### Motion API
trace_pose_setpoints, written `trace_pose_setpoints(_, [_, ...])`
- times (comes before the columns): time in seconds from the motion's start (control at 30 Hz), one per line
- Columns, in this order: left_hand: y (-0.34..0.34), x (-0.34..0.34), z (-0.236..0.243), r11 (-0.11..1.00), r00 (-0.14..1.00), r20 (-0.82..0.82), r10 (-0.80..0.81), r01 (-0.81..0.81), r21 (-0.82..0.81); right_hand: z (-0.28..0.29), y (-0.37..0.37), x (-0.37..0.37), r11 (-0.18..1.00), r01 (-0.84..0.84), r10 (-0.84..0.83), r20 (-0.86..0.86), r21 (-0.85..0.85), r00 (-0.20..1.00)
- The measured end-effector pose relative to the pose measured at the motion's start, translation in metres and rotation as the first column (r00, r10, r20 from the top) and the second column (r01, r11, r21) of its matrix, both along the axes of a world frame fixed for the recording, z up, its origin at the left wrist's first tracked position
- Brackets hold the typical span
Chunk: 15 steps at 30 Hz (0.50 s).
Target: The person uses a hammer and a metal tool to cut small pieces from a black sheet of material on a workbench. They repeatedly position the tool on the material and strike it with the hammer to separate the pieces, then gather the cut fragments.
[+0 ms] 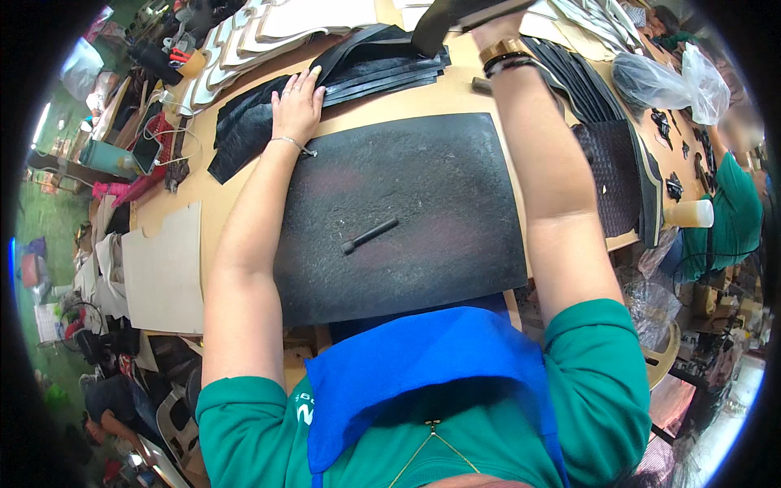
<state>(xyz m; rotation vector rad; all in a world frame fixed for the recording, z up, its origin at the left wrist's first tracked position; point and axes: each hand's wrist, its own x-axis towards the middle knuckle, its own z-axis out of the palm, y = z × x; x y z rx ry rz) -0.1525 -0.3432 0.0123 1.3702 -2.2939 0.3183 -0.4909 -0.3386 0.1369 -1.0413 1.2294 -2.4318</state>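
My left hand [299, 110] lies with fingers stretched out over a pile of black leather pieces [244, 126] on the far side of the table. Farther right, my right hand [498, 32] reaches to the top edge of the view and grips a black leather strip [443, 24], which is lifted and hangs toward the pile. The strip partly covers the fingers. Between my forearms a dark, worn rubber mat [439, 179] lies flat. On it rests a short black rod-shaped tool [370, 236] with a thicker end.
Stacks of pale sheets [285, 20] stand at the back. Right of my right arm are dark strips [578, 77], a woven-textured black panel [606, 175], a clear plastic bag [651, 81] and a cup [690, 214]. A beige sheet [163, 268] lies left. A co-worker's green sleeve [736, 203] shows at right.
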Motion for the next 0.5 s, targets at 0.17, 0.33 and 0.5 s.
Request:
trace_pose_setpoints(0.17, [-0.005, 0.004, 0.004, 0.999, 0.999, -0.010, -0.048, 0.048, 0.021, 0.066, 0.010, -0.049, 0.954, -0.228, 0.272, 0.247, -0.193, 0.930])
trace_pose_setpoints(0.33, [0.000, 0.007, 0.000, 0.998, 0.998, 0.007, -0.055, 0.055, 0.013, 0.125, 0.059, -0.049, 0.911, -0.316, 0.375, 0.212, -0.266, 0.903])
trace_pose_setpoints(0.5, [0.015, -0.015, 0.019, 0.989, 0.997, 0.067, 0.030, -0.019, -0.149, 0.134, 0.068, -0.015, 0.970, -0.194, 0.231, -0.316, 0.146, 0.920])
